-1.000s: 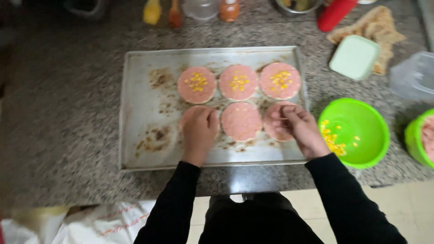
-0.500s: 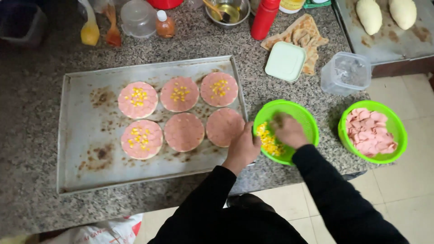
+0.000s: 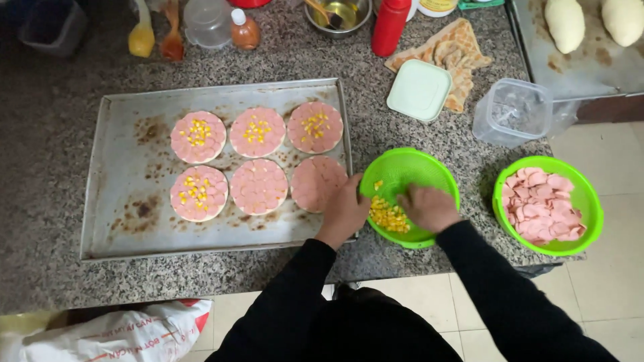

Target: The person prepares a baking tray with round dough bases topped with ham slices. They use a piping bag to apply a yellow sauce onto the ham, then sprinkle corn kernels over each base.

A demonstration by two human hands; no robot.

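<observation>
Counter: speckled grey granite point(image 3: 54, 221), rough-looking, with pale floor tiles below its edge.
Tray: I see a flat metal tray point(image 3: 114, 221), rectangular, dull, blotched with brown baked-on stains.
Rounds: six flat discs sit on the tray in two rows of three, each shingled with thin pink sausage slices.
Done: four discs carry corn, namely the whole back row point(image 3: 257, 131) and the front left one point(image 3: 198, 193).
Left: the front middle disc point(image 3: 259, 186) and front right disc point(image 3: 318, 182) show bare pink, no kernels.
Corn: small glossy yellow kernels point(image 3: 388, 216) lie in a green plastic bowl point(image 3: 416, 167), just right of the tray.
Right hand: my right hand point(image 3: 429, 208) is down in the bowl, fingers curled over the kernels; whether they have pinched any, I cannot tell.
Left hand: my left hand point(image 3: 343, 209) rests at the tray's right rim, touching the front right disc and the bowl's side, fingers bent loosely, gripping nothing I can see.
Spare slices: a second green bowl point(image 3: 590, 201) holds more pink slices, well to the right.
Back of counter: a red bottle point(image 3: 391, 27), a pale square lid point(image 3: 419, 90), a clear tub point(image 3: 513, 112).
</observation>
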